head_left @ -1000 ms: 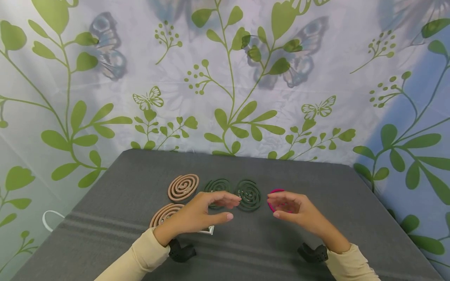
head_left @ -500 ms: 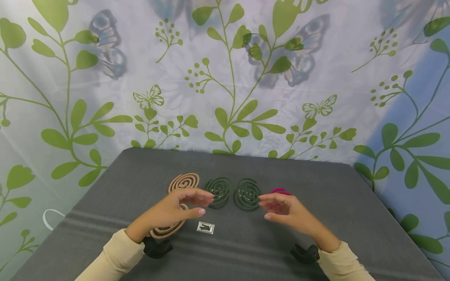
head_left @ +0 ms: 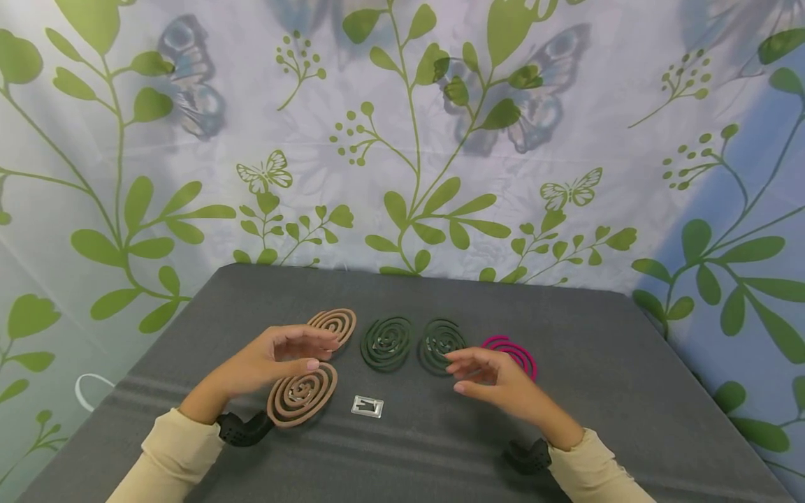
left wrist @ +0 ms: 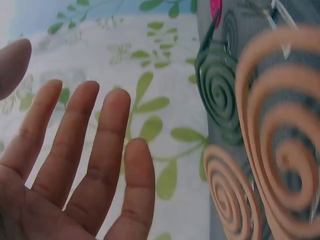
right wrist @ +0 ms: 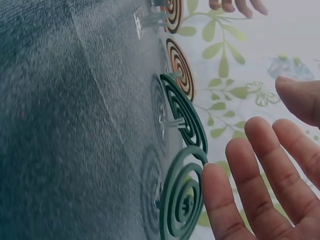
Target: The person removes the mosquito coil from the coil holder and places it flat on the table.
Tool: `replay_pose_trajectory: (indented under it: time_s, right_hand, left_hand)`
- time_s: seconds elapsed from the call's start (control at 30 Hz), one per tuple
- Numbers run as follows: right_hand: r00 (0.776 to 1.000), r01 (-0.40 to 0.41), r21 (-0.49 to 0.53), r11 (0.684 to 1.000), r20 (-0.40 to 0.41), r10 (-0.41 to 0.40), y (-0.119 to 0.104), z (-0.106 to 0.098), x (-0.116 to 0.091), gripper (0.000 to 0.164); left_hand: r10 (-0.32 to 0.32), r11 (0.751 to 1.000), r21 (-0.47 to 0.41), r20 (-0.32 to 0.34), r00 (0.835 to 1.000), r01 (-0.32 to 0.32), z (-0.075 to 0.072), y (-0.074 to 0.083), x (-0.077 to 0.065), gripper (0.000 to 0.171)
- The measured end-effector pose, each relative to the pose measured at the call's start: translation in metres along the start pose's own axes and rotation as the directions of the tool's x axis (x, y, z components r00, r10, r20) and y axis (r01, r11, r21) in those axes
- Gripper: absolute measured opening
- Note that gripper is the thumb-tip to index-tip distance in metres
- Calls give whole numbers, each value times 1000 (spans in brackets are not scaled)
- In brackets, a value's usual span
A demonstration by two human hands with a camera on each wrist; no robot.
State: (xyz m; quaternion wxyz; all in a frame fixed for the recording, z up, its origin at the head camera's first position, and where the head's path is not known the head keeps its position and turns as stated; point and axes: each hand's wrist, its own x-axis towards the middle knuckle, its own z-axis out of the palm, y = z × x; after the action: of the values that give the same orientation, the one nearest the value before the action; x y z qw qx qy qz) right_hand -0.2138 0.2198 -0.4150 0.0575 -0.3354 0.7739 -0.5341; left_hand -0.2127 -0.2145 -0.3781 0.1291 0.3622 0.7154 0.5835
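Observation:
My left hand (head_left: 267, 360) hovers above two tan mosquito coils with its fingers extended, holding nothing. It partly hides the back tan coil (head_left: 342, 325); the front tan coil (head_left: 303, 392) lies just beneath it. My right hand (head_left: 497, 383), also holding nothing, is held above the table with relaxed fingers. Its fingertips overlap the edge of the right green coil (head_left: 443, 337) in the head view. Beside that is the left green coil (head_left: 387, 342). A pink coil (head_left: 517, 351) sits behind the right hand. The right wrist view shows a green coil (right wrist: 187, 120) raised on a small metal stand.
A loose silver metal coil stand (head_left: 367, 406) lies flat between the hands. The grey cloth-covered table (head_left: 428, 461) runs back to a leaf-patterned curtain (head_left: 352, 175). A white loop (head_left: 84, 395) shows past the table's left edge.
My left hand has moved left, away from the green coils, uncovering the metal stand and the front tan coil. My right hand has shifted left, exposing more of the pink coil.

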Motion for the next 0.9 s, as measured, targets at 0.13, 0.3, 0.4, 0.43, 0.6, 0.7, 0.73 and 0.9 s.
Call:
replay_pose_trajectory:
  time_s: [0.13, 0.3, 0.4, 0.43, 0.6, 0.7, 0.73, 0.9]
  right_hand:
    - [1000, -14, 11, 1000, 4, 14, 1, 5, 4, 41]
    - [1000, -7, 4, 1000, 4, 7, 2, 10, 11, 40]
    - [1000, -8, -1, 1000, 3, 8, 2, 15, 16, 40]
    - [1000, -11, 3, 1000, 3, 11, 2, 16, 18, 40]
    - [1000, -23, 25, 999, 5, 23, 4, 26, 25, 40]
    - [999, -37, 34, 999, 15, 36, 4, 31, 29, 41]
    - [999, -44, 32, 998, 19, 44, 4, 33, 31, 41]
    - [996, -84, 36, 996, 46, 83, 6, 43, 36, 43]
  left_hand:
    - [-51, 998, -29, 13, 999, 51, -14, -4, -6, 43]
    - [-107, 994, -18, 5, 994, 107, -31, -8, -16, 41]
    - [-120, 992, -26, 5, 993, 120, -40, -14, -21, 43]
    - [-126, 992, -26, 5, 992, 126, -42, -16, -23, 44]
    - [-162, 986, -31, 18, 987, 163, -53, -27, -29, 49]
    - [-184, 983, -22, 20, 983, 184, -57, -33, -33, 51]
    - [-191, 981, -21, 22, 981, 192, -59, -35, -35, 51]
    - [-233, 972, -28, 34, 972, 234, -65, -42, -41, 53]
